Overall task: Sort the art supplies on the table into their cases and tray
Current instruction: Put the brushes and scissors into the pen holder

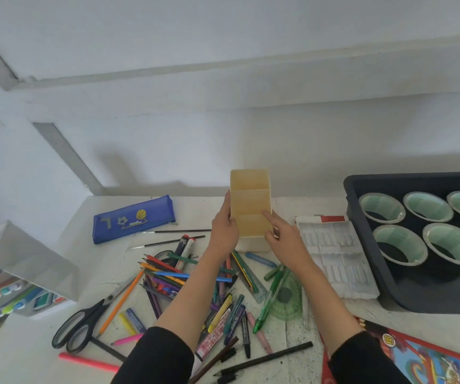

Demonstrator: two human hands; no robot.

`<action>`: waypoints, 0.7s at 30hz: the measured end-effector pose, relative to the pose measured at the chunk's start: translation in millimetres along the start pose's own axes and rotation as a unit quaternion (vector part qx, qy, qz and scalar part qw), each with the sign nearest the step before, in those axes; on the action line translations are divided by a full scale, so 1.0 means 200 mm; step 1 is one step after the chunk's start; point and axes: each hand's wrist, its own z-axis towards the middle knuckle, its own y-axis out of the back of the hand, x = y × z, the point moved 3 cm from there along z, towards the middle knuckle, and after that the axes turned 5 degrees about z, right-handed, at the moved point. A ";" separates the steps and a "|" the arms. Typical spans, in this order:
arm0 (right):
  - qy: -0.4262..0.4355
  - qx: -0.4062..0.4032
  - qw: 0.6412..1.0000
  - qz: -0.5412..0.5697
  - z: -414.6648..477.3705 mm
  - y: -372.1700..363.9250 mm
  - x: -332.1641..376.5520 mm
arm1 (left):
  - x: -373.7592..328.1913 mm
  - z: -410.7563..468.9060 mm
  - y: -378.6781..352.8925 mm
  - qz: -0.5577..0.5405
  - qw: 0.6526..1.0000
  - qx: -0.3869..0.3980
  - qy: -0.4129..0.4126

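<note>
Organizer, yellow and divided, is just behind the pencils on the bench. Your left grip clasps its left wall; your right grip holds its right wall, forefinger extended.

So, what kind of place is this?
Probably a craft or study desk: a white table with loose coloured pencils, black-handled scissors and a blue fabric pencil case. The left hand and right hand hold a pale yellow organiser.

Red box: badge reads "18", unsure. Blue pouch: lettering illegible.
</note>
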 end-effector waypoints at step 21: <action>0.181 -0.014 0.983 -0.035 -0.20 -0.65 0.40 | 0.46 -0.65 0.99 0.124 0.966 -0.207 0.095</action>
